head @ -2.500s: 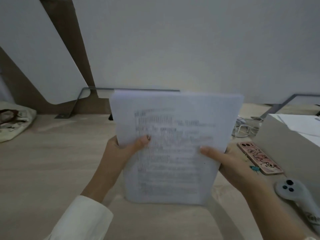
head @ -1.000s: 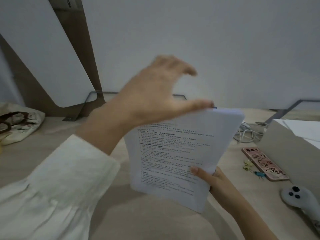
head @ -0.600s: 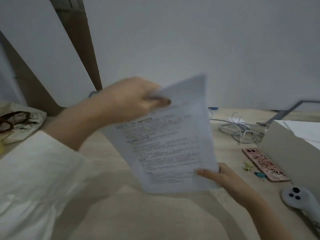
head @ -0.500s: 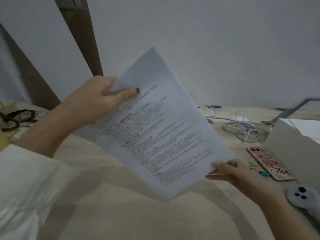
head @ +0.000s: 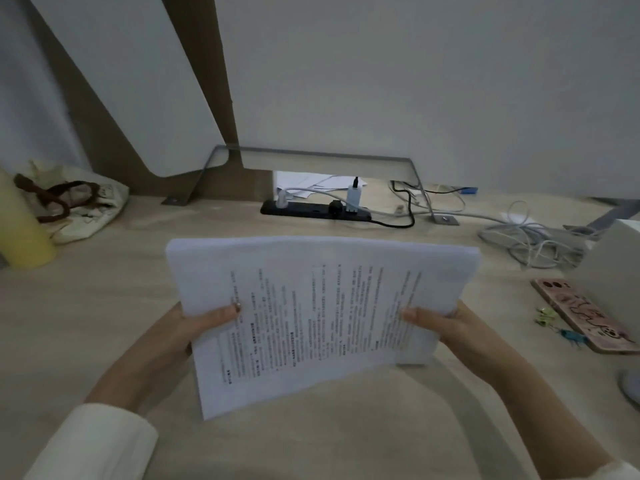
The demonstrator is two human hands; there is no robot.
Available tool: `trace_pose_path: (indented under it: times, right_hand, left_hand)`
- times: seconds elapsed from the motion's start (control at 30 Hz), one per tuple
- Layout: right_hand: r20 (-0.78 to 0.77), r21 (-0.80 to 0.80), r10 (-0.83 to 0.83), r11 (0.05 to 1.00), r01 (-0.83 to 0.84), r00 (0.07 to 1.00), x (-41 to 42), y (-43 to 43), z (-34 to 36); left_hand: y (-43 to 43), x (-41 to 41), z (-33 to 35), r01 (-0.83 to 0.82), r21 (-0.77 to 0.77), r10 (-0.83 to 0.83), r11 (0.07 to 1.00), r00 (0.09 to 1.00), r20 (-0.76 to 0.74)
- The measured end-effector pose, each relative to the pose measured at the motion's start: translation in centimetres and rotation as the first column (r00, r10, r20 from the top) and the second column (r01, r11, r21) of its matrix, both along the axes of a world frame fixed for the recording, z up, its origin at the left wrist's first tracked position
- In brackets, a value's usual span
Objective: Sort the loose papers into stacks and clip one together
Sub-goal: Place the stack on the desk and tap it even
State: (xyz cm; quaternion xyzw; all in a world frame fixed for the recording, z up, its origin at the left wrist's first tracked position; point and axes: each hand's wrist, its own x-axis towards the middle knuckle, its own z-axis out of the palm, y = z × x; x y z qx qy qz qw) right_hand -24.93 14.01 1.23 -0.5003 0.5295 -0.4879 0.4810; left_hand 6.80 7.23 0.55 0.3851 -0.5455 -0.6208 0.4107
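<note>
At the far left, near nine o'clock of the view, we see a yellow object [head: 21, 233] with a cloth bag [head: 90, 206] just beside it on the desk [head: 104, 306]. Lower down, at about seven o'clock, a pale sleeve [head: 93, 445] leads up to the left hand [head: 180, 336]. Its thumb [head: 221, 314] lies pressed across the printed face of the stack of papers [head: 322, 306], pinching the stack's left edge. Its other fingers are curled behind the sheets, out of our sight.

The stack sits in the middle of the view, held over the desk and turned sideways, so its lines of print run up and down. We cannot tell whether its lower corner touches the desk. At twelve o'clock of the stack a black power strip [head: 311, 209] lies along the back of the desk, with a white charger [head: 354, 199] plugged in. A tangle of cables [head: 526, 239] lies at two o'clock.

The right hand [head: 453, 329] grips the stack's right edge the same way, with its thumb [head: 417, 316] on top and its fingers hidden behind. At three o'clock of the stack, small binder clips [head: 546, 315] lie just beside a phone [head: 588, 320]. A grey box [head: 613, 268] stands behind them.
</note>
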Motion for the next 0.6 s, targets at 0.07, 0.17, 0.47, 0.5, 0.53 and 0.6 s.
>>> trace_pose_path:
  times: [0.07, 0.17, 0.47, 0.5, 0.53, 0.6]
  right_hand:
    - [0.055, -0.028, 0.008, 1.000, -0.006, 0.998, -0.3, -0.1, 0.2]
    - [0.077, -0.072, 0.053, 0.996, -0.048, 0.996, -1.0, 0.0, 0.1]
    - [0.143, -0.021, 0.041, 0.999, -0.038, 0.989, -1.2, 0.1, -1.0]
    - [0.142, -0.014, 0.039, 0.999, -0.038, 0.989, -1.2, 0.1, -1.2]
    - [0.126, 0.006, 0.036, 0.999, -0.037, 0.991, -1.2, 0.1, -1.7]
    - [0.083, 0.052, 0.040, 0.998, -0.044, 0.996, -0.8, 0.3, -2.5]
  left_hand:
    - [-0.6, 0.0, 0.6, -0.003, -0.034, 0.003, 0.999, 1.000, -0.005]
    - [-1.2, 0.1, 1.0, 0.031, -0.083, -0.032, 0.996, 0.999, -0.012]
    - [-2.1, -0.4, -0.5, 0.077, -0.057, -0.078, 0.995, 0.997, -0.009]
    - [-2.2, -0.4, -0.6, 0.089, -0.057, -0.090, 0.994, 0.996, -0.011]
    - [-2.1, -0.4, -1.1, 0.095, -0.043, -0.095, 0.995, 0.995, -0.010]
    - [-1.8, -0.6, -2.3, 0.105, 0.011, -0.105, 0.994, 0.994, -0.030]
